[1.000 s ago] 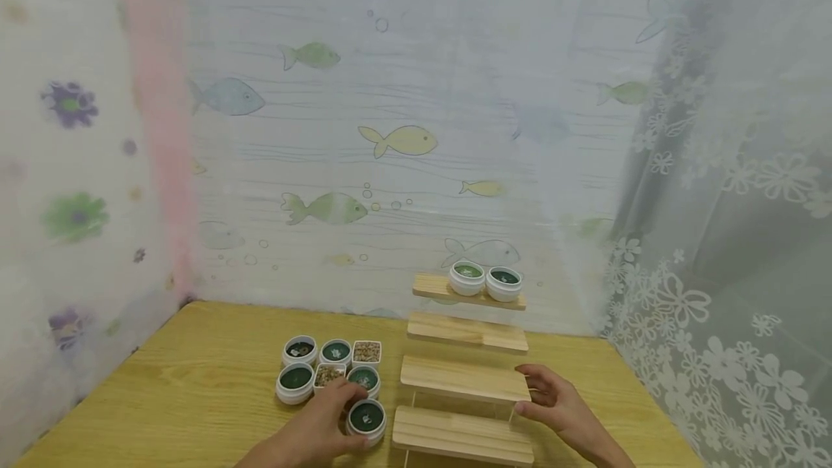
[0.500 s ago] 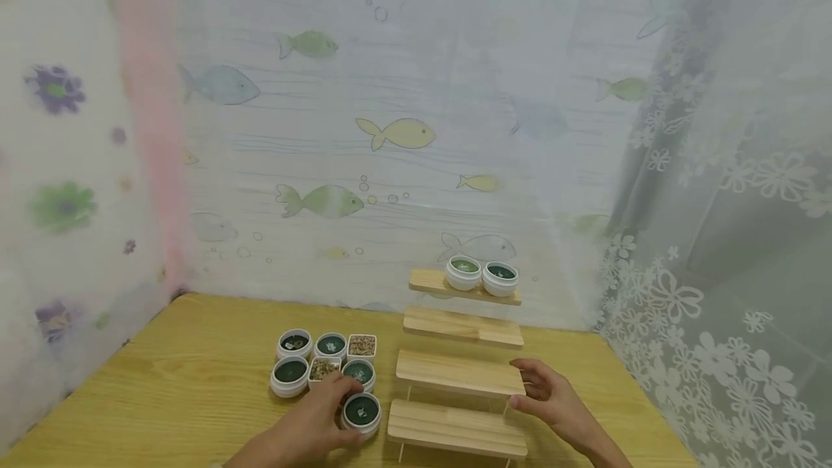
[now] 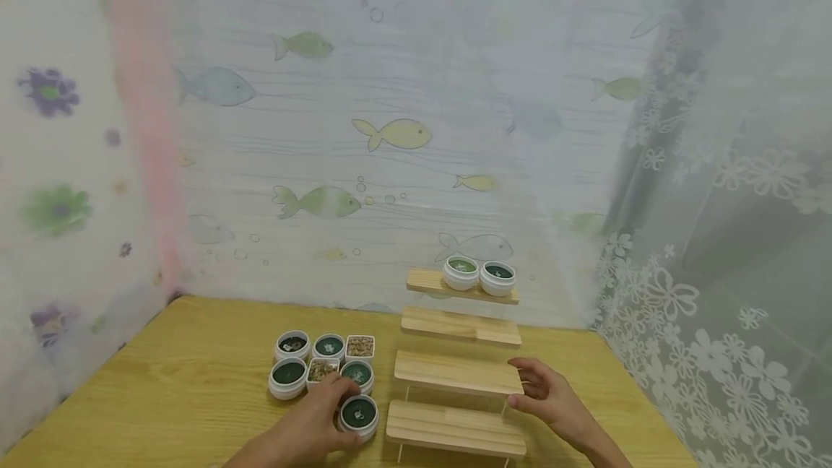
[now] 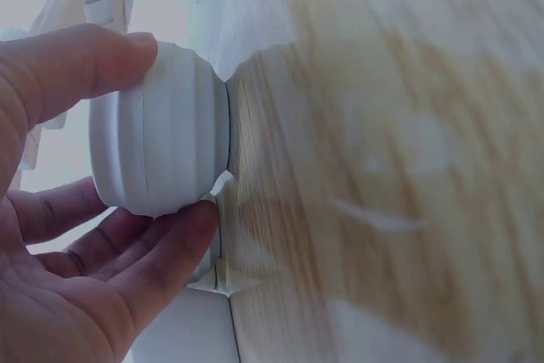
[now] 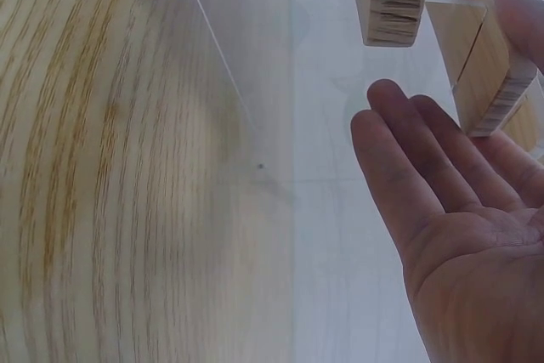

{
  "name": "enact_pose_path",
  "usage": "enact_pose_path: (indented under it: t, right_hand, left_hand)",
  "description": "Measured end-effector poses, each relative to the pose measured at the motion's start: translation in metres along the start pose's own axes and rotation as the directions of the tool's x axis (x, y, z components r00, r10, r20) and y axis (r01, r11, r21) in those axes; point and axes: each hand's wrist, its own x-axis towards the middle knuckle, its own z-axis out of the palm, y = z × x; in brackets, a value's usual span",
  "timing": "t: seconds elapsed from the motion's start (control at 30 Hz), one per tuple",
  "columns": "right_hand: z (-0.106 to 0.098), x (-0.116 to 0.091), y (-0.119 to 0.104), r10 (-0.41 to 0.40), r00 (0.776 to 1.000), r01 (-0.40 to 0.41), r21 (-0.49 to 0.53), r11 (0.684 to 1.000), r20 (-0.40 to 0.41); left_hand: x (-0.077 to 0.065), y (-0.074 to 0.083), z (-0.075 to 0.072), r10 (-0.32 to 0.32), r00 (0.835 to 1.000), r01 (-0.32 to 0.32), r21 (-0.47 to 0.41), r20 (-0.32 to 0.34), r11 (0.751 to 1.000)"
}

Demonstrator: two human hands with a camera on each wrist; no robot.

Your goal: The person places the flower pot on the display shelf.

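Note:
My left hand (image 3: 308, 421) grips a round white pot (image 3: 358, 416) with a dark green top, thumb on the near side and fingers round the far side. In the left wrist view the ribbed white wall of the pot (image 4: 166, 133) shows, its base right at the wood-grain surface. To the right rises a stepped wooden rack of several boards on thin clear supports. My right hand (image 3: 552, 401) is beside the right end of its second board from the bottom (image 3: 455, 374), thumb near the front corner. The right wrist view shows its fingers (image 5: 399, 159) extended, holding nothing.
Several white pots (image 3: 288, 375) stand grouped on the yellow wood-grain table (image 3: 175, 374), with square tubs of grainy bits (image 3: 360, 347) among them. Two round pots, one light green (image 3: 461, 273) and one dark green (image 3: 497, 278), sit on the rack's top board (image 3: 425, 281). Printed curtains surround the table.
The view has shifted slightly. Both hands keep their places, the left one at the same pot and the right one beside the rack.

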Motion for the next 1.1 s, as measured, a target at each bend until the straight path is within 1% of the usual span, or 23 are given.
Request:
enact_pose_path:
  t: [0.13, 0.23, 0.37, 0.57, 0.73, 0.8, 0.87, 0.93, 1.0, 1.1]
  right_hand:
    - [0.0, -0.001, 0.0, 0.003, 1.0, -0.003, 0.009, 1.0, -0.003]
    - [-0.001, -0.001, 0.001, 0.001, 1.0, -0.001, 0.014, 1.0, 0.0]
    - [-0.001, -0.002, 0.001, 0.003, 1.0, -0.003, 0.01, 1.0, -0.003]
    - [-0.001, 0.001, 0.0, 0.004, 1.0, -0.004, 0.011, 1.0, 0.0]
    - [-0.001, 0.002, 0.001, 0.002, 1.0, -0.002, 0.001, 1.0, -0.004]
    - [-0.001, 0.002, 0.001, 0.001, 1.0, -0.001, -0.006, 1.0, -0.008]
    - [-0.001, 0.002, 0.001, 0.008, 1.0, -0.008, -0.011, 1.0, -0.013]
    - [-0.001, 0.002, 0.001, 0.013, 1.0, -0.013, -0.013, 1.0, -0.015]
    - [0.0, 0.002, 0.001, 0.014, 1.0, -0.014, -0.014, 1.0, -0.012]
    - [0.0, 0.002, 0.001, 0.015, 1.0, -0.015, -0.012, 1.0, -0.008]
  left_hand:
    - [0.0, 0.0, 0.0, 0.012, 1.0, -0.012, -0.018, 0.003, 1.0]
    - [0.001, 0.0, 0.0, 0.011, 1.0, -0.01, -0.038, 0.019, 0.999]
    - [0.002, 0.0, -0.001, 0.011, 1.0, -0.009, -0.065, 0.025, 0.998]
    - [0.0, 0.0, -0.008, 0.051, 0.998, -0.055, -0.097, -0.042, 0.994]
    - [0.001, 0.002, -0.012, 0.089, 0.994, -0.097, -0.135, -0.063, 0.986]
    - [0.002, 0.004, -0.014, 0.124, 0.989, -0.136, -0.142, -0.085, 0.981]
    - [0.003, 0.006, -0.016, 0.16, 0.98, -0.178, -0.152, -0.122, 0.972]
    - [0.003, 0.009, -0.019, 0.182, 0.971, -0.206, -0.152, -0.156, 0.967]
    - [0.004, 0.011, -0.023, 0.183, 0.967, -0.211, -0.157, -0.176, 0.965]
    - [0.006, 0.015, -0.028, 0.163, 0.968, -0.195, -0.163, -0.191, 0.967]
